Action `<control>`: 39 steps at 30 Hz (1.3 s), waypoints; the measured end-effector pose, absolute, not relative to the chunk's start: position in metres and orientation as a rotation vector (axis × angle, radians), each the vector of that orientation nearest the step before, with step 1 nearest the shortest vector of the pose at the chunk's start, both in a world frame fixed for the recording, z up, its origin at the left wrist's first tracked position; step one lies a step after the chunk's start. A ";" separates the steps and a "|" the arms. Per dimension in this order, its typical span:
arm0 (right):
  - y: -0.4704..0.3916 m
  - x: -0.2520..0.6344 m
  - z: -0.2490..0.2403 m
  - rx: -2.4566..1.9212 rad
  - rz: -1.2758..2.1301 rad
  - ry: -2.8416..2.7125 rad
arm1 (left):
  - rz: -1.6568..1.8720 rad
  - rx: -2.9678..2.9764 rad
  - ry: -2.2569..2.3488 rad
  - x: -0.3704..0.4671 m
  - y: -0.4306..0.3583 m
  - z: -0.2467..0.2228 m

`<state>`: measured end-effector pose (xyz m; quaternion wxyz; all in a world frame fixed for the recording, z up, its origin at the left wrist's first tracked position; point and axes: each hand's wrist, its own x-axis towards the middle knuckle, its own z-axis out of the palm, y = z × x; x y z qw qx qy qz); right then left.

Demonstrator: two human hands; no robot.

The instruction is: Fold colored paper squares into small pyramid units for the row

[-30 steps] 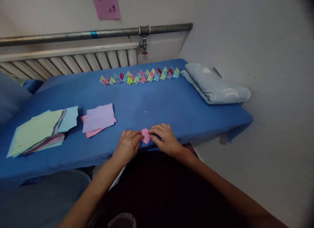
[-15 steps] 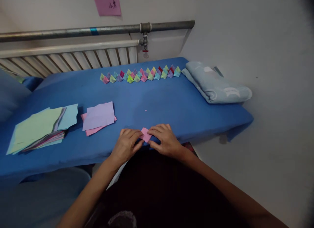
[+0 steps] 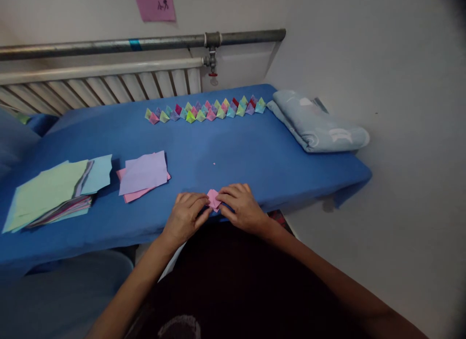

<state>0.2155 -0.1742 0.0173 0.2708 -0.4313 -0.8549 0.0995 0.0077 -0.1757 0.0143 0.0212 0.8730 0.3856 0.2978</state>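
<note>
A small folded pink paper (image 3: 213, 200) lies between my hands at the near edge of the blue-covered surface (image 3: 240, 154). My left hand (image 3: 186, 215) pinches its left side, thumb below and fingers above. On the right side, my right hand (image 3: 241, 206) grips the same paper with fingertips and thumb. Creases show on the paper's face. To the left, a lilac sheet (image 3: 143, 173) rests over pink sheets (image 3: 136, 195). A tiny pink scrap (image 3: 214, 163) lies beyond my hands.
Several folded colourful paper pieces (image 3: 190, 116) stand in rows at the back. A stack of coloured paper (image 3: 51, 186) lies far left, a folded light-blue blanket (image 3: 316, 125) at the right. Behind are a radiator (image 3: 109, 90) and a pipe (image 3: 91, 48).
The pink paper now shows more creases and a layered lower edge. Both hands still hold it, their fingers slightly shifted. The whole view has moved a little.
</note>
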 end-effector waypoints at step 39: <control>-0.167 0.211 0.013 -1.352 0.202 -2.310 | 0.778 2.534 1.595 0.015 -0.171 0.007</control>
